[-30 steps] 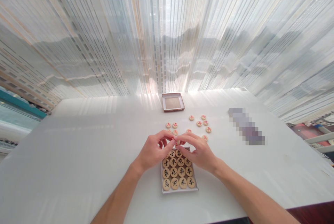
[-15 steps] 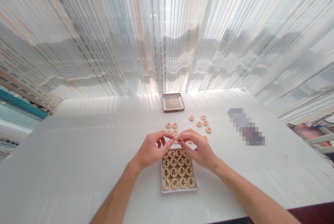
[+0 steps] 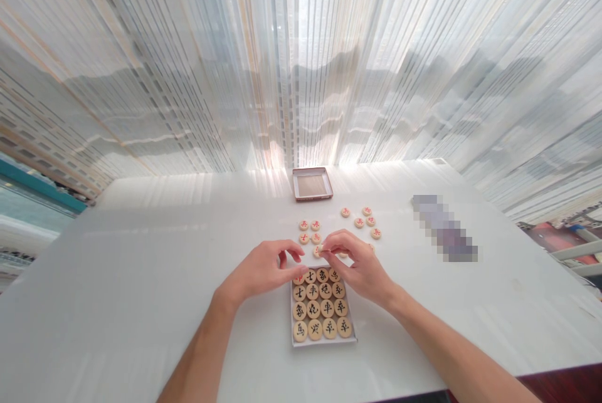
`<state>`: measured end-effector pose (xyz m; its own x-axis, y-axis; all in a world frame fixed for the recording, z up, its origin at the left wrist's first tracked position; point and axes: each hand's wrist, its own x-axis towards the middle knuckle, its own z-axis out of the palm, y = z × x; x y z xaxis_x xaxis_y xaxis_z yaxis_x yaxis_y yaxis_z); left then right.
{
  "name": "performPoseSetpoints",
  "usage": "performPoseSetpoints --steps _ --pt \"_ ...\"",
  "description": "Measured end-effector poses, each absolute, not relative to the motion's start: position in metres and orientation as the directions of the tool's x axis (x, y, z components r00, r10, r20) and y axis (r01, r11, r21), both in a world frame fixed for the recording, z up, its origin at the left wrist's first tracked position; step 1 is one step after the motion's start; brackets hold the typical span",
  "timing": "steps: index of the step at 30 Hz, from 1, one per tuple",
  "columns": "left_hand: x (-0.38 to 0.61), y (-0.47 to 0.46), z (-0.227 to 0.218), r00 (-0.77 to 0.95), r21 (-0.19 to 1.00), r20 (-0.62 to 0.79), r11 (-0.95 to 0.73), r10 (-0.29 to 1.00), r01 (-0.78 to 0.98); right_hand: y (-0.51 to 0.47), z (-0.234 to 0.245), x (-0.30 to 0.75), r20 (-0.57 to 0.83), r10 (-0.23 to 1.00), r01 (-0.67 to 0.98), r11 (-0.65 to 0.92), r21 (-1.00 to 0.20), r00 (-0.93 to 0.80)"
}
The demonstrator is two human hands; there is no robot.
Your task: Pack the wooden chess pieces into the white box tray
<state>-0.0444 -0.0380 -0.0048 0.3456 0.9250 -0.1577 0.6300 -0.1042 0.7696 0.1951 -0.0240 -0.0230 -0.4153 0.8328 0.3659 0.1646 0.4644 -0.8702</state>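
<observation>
Between the thumb and fingers of my right hand (image 3: 360,265) is a round wooden Chinese chess piece (image 3: 322,247), held above the far edge of a shallow box (image 3: 324,344). My left hand (image 3: 268,271) holds nothing; its thumb and fingers are apart at the box's far left corner. Rows of pieces lie in the box, nearly all with black characters; a red-marked piece (image 3: 298,277) sits in its far left corner, partly behind my left thumb. Just beyond the box are loose red-marked pieces, among them a horse piece (image 3: 316,238).
More red-marked pieces (image 3: 359,223) lie scattered to the right, some partly behind my right hand. An open box lid (image 3: 312,186) rests near the table's back edge by the sheer curtain (image 3: 301,77). A blurred-out flat object (image 3: 444,227) lies on the right.
My left hand has let go of the piece and drawn back to the left, its fingers parting. My right hand keeps the piece in nearly the same place.
</observation>
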Motion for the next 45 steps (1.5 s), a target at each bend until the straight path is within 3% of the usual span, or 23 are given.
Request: performPoseSetpoints --steps 4,23,33,45 --pt "-0.045 -0.038 -0.0077 0.386 0.761 -0.231 -0.081 0.893 0.644 -0.0247 -0.0229 0.1951 0.346 0.847 0.131 0.428 -0.894 -0.403" --pt "-0.0469 -0.0371 -0.0061 0.433 0.784 -0.237 -0.092 0.869 0.614 -0.0267 -0.0229 0.1964 0.303 0.809 0.296 0.491 -0.819 -0.503" --pt "-0.0455 -0.0382 -0.0028 0.423 0.78 -0.246 -0.08 0.872 0.62 -0.0277 -0.0243 0.1949 0.29 0.76 0.275 0.519 -0.809 -0.581" --pt "-0.0472 -0.038 -0.0054 0.431 0.783 -0.246 -0.084 0.868 0.616 -0.0289 -0.027 0.1918 0.3 0.685 0.34 0.634 -0.694 -0.664"
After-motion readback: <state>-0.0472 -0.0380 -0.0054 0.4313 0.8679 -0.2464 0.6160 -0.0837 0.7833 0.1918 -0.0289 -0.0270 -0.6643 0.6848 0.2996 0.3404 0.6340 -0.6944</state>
